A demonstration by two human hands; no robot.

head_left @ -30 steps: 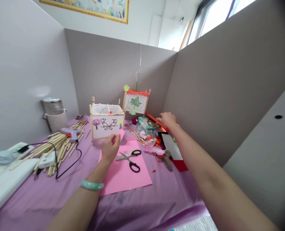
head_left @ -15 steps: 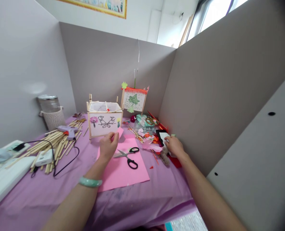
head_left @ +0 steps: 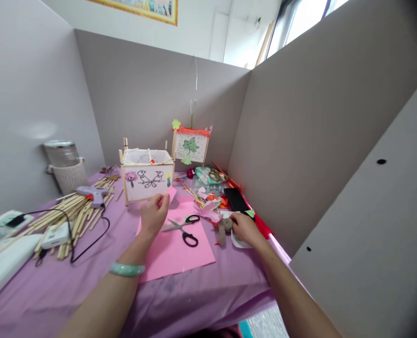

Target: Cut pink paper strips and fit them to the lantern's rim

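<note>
My left hand (head_left: pixel 154 215) is closed in a pinch on a small pink paper piece (head_left: pixel 170 193), just in front of a white paper lantern (head_left: pixel 147 179) with a butterfly drawing. Beneath the hand lies a pink paper sheet (head_left: pixel 175 251) with black-handled scissors (head_left: pixel 183 229) on it. My right hand (head_left: pixel 242 227) rests on a white paper piece (head_left: pixel 238 241) at the right of the purple tablecloth, fingers curled over it, beside a small brown fuzzy thing (head_left: pixel 222 228). A black phone (head_left: pixel 235 199) lies just beyond.
A second lantern with a green leaf (head_left: pixel 190 146) stands at the back. Bamboo sticks (head_left: pixel 76 216), a glue gun (head_left: pixel 90 192) and a black cable (head_left: pixel 85 239) lie at the left. A lidded jar (head_left: pixel 64 164) stands far left. Grey partitions wall in the table. Paper scraps (head_left: pixel 210 195) clutter the back right.
My right hand has drawn back from the scrap pile at the rear toward me, sliding a white paper piece off the black phone. The left hand has kept its pinch on the pink piece.
</note>
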